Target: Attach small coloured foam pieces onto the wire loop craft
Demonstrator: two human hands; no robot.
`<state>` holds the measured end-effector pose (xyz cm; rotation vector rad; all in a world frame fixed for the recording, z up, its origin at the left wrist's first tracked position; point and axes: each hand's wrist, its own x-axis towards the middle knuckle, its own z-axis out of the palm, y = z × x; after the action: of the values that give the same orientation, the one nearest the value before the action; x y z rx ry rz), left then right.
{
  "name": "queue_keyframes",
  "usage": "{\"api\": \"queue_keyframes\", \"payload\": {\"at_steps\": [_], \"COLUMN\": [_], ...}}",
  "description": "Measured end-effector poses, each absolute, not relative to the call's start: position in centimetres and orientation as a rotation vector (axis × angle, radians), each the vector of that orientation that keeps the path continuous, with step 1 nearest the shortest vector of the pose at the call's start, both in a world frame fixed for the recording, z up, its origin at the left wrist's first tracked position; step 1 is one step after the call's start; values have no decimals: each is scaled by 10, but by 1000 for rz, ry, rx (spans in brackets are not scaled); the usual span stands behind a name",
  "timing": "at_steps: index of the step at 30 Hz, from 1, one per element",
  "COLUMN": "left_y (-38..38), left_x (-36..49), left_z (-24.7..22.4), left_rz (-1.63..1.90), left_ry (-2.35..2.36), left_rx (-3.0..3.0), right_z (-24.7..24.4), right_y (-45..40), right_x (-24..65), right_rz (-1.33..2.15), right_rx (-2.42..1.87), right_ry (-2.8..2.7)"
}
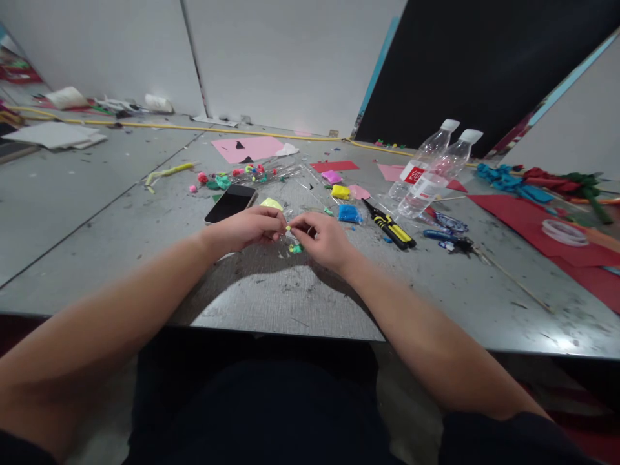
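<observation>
My left hand [256, 228] and my right hand [323, 239] meet fingertip to fingertip just above the table. Between them sits a tiny piece of yellow modelling clay [288, 228], pinched by both. Just below it lies a small lump of green clay [295, 248] on crinkled clear plastic. Behind my left hand is a pale yellow packet [271, 203], partly covered. A black phone [231, 203] lies close beside that hand's wrist. Beyond my right hand rest a blue clay packet [349, 214], a yellow clay packet [340, 192] and a pink clay packet [332, 176].
Black-and-yellow pliers [390, 225] lie right of my hands, with blue-handled pliers [440, 236] farther right. Two plastic bottles [431, 171] stand behind them. Small coloured clay pieces [242, 174] lie behind the phone. Red sheets [527, 226] cover the right side.
</observation>
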<state>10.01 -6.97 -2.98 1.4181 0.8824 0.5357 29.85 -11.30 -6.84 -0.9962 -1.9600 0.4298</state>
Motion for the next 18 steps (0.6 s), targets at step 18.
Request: {"api": "queue_keyframes", "payload": {"at_steps": [18], "left_y": [-67], "left_x": [96], "left_z": [-30], "left_rz": [475], "left_ry": [786], "left_rx": [1323], "right_z": [-69], "right_y": [-116], "right_x": [296], "right_rz": [557], "right_rx": [-915], "right_ry": [-1854]}}
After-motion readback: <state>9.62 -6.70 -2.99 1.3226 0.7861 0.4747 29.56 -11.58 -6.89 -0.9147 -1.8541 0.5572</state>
